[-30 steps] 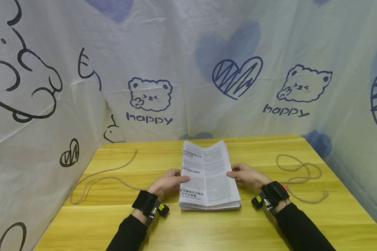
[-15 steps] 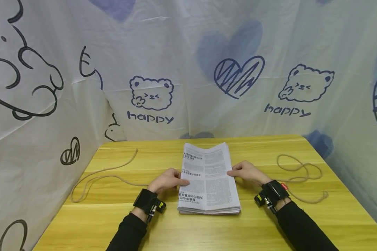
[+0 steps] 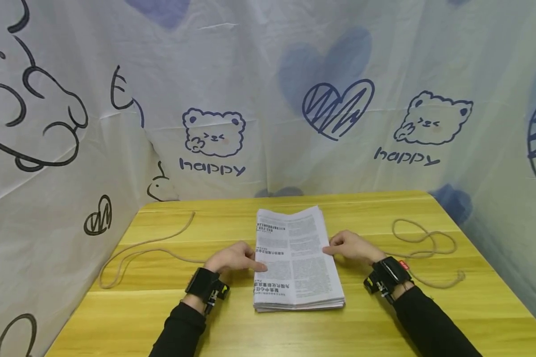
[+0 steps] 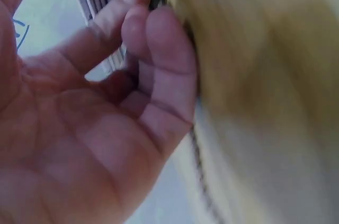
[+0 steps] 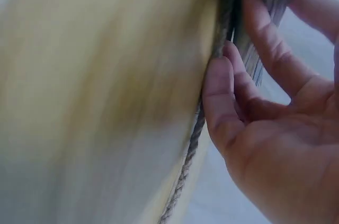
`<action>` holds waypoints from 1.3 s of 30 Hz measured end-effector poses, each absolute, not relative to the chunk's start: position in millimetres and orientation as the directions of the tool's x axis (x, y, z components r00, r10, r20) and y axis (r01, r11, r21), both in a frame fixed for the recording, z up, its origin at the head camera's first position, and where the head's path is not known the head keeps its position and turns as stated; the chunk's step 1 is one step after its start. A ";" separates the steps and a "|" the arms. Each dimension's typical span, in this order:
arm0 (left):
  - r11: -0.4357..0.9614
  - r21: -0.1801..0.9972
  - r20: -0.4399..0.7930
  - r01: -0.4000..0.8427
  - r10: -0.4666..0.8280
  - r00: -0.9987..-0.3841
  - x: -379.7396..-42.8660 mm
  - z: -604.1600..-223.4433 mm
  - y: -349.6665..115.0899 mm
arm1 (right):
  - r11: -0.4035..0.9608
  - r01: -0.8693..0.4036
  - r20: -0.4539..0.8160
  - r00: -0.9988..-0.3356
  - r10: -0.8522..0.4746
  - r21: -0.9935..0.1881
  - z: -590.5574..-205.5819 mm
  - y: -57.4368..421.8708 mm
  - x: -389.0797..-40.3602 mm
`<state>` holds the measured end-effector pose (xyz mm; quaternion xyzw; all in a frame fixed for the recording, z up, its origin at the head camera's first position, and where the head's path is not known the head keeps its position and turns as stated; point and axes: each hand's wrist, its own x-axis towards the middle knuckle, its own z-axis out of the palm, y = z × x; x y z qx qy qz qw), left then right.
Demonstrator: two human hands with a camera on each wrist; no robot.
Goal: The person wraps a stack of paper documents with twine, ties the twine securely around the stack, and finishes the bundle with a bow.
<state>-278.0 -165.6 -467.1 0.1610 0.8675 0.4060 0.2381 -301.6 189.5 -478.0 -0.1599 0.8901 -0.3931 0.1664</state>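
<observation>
A stack of folded newspapers (image 3: 295, 263) lies on the wooden table in the middle of the head view. My left hand (image 3: 234, 259) grips its left edge, thumb on the top sheet and forefinger at the side. On the opposite edge my right hand (image 3: 352, 246) pinches the stack the same way. In both wrist views the curled lower fingers rest by the table, near the layered page edges (image 5: 267, 1). A thin rope (image 3: 161, 251) runs to the left hand and comes out again beyond the right one; its middle is hidden.
The yellow wooden table (image 3: 295, 337) reaches back to a white cloth (image 3: 268, 99) printed with bears and hearts. Looped rope (image 3: 429, 238) lies on the right of the table. Cloth also hangs along the left and right sides.
The newspaper stack has slid slightly toward me, its near edge now lower in the view. Both hands have kept hold of its edges, the left one shifting a little toward me.
</observation>
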 end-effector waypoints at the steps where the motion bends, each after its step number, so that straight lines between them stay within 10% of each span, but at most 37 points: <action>1: 0.621 0.779 -0.282 0.088 0.472 -0.835 -278.4 -467.3 -167.5 | 0.654 -0.163 -0.160 -0.900 -0.406 -0.739 -478.8 189.7 -301.8; 17: 0.753 0.540 -0.073 0.377 0.488 -0.870 -280.3 -469.9 -187.3 | 0.731 -0.442 0.069 -0.875 -0.479 -0.521 -481.2 184.7 -301.6; 39: 0.794 0.366 -0.028 0.485 0.531 -0.847 -281.5 -470.2 -176.4 | 0.730 -0.542 0.027 -0.810 -0.586 -0.416 -478.4 188.0 -301.8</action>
